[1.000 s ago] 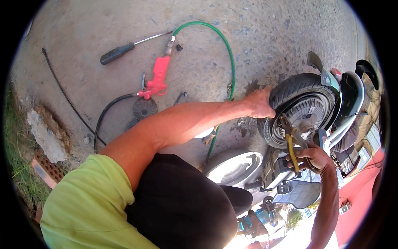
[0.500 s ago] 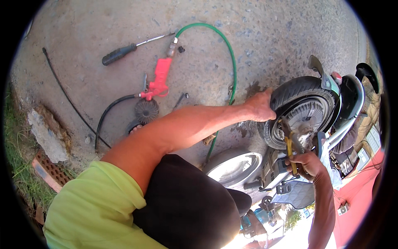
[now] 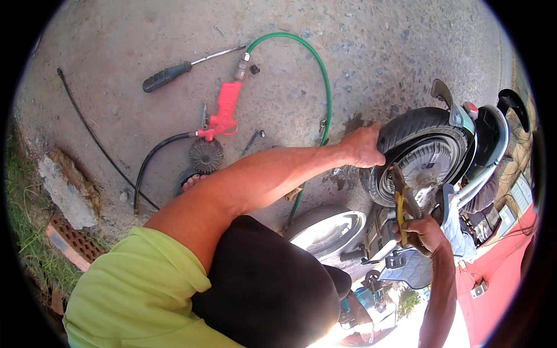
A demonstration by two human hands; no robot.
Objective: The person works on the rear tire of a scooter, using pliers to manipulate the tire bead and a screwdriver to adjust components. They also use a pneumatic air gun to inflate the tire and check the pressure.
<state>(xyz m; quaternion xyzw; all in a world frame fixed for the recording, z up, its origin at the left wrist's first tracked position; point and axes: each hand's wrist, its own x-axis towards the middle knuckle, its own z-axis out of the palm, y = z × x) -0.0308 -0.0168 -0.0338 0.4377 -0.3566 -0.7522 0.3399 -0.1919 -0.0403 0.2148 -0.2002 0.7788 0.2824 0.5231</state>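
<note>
At the rim of a scooter's rear wheel, my left hand grips the edge of the black tire; some of its fingers are hidden against the rubber. My right hand is closed around the handles of pliers, one handle yellow. The jaws of the pliers point up to the wheel's inner edge, near the tire's bead, just below my left hand. What the jaws bite on is too small to make out. The ribbed metal hub sits in the middle of the wheel.
On the ground lie a screwdriver, a red air inflator gun with a round gauge, a green hose, a black cable and a second wheel. A rock and a brick border grass.
My right hand and forearm have shifted slightly left, and the pliers' handles have swung a little left with them. My left hand keeps its place on the tire.
</note>
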